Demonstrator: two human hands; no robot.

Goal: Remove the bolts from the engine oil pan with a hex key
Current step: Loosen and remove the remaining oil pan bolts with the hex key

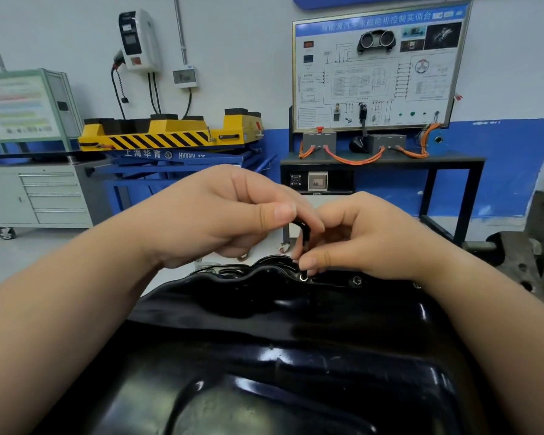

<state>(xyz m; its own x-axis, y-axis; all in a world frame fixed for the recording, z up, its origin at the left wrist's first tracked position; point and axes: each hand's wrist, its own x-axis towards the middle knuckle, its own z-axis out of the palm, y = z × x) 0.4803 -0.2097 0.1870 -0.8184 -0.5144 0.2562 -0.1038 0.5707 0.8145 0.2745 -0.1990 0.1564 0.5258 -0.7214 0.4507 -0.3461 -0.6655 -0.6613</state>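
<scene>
A glossy black oil pan [264, 356] fills the lower half of the view, its flange along the far edge. A black L-shaped hex key [304, 235] stands upright with its tip in a bolt [304, 277] on that flange. My left hand [220, 215] pinches the bent top of the key between thumb and fingers. My right hand [365, 240] pinches the key's lower shaft just above the bolt. A second bolt [356, 280] sits in the flange a little to the right, and a third bolt [416, 285] shows beside my right wrist.
Behind the pan stand a yellow and blue lift table [170, 136], a grey drawer cabinet [44, 196] at left, and a training board on a black bench [380, 158]. A rough metal engine part [528, 246] rises at the right edge.
</scene>
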